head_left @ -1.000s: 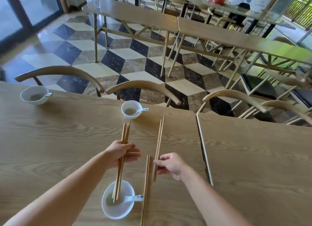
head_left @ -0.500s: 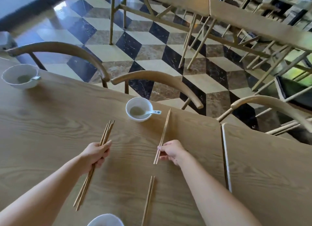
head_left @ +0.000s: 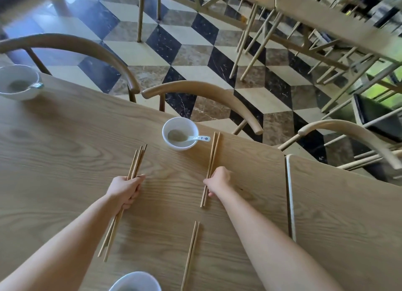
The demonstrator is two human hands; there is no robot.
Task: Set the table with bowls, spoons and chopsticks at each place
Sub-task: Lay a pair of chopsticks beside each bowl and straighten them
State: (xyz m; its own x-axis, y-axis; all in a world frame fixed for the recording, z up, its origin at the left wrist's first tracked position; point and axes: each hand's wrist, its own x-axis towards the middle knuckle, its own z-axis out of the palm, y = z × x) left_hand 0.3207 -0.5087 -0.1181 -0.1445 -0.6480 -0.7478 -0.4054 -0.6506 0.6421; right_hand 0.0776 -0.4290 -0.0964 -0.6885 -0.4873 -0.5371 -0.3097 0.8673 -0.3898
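My left hand (head_left: 125, 190) grips a bundle of several wooden chopsticks (head_left: 136, 162) lifted at an angle over the wooden table (head_left: 65, 151). My right hand (head_left: 217, 181) pinches a pair of chopsticks (head_left: 212, 153) lying just right of a white bowl (head_left: 180, 133) that holds a white spoon (head_left: 199, 138). Another pair of chopsticks (head_left: 191, 253) lies near me, right of a second white bowl (head_left: 136, 282) cut off by the bottom edge. A third bowl with a spoon (head_left: 18, 82) sits far left.
Curved wooden chair backs (head_left: 204, 90) line the table's far edge. A second table (head_left: 348, 214) butts against the right side, with a narrow seam between. Beyond lie a chequered floor and more tables and chairs.
My right hand has slid its pair of chopsticks forward beside the far bowl. My left hand with the bundle has moved left. The view has tipped down and closer.
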